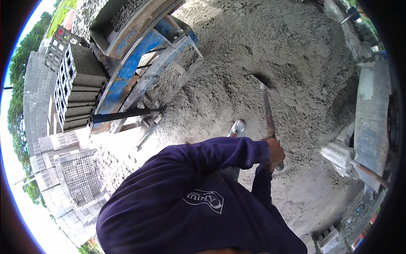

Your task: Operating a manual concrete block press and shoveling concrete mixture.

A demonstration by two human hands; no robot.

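Observation:
A long-handled shovel (268,112) slants into the grey sand or mix, its pale blade edge showing and the rest of the blade buried. My left hand (276,152) reaches across my body and is closed round the upper handle. Close below it, my right hand (269,168) is at the handle's end, mostly hidden behind the left hand and the cuff; it appears closed on the handle too. Rough, loose grey material (224,89) lies all round the blade. One light-coloured shoe (237,127) stands beside the handle.
A blue, rusty metal machine frame (122,86) with a hopper stands at the left. Hollow concrete blocks (80,89) are stacked beside it, and a black bar (127,114) sticks out. At the right are a grey metal panel (371,127) and a wooden handle (370,173).

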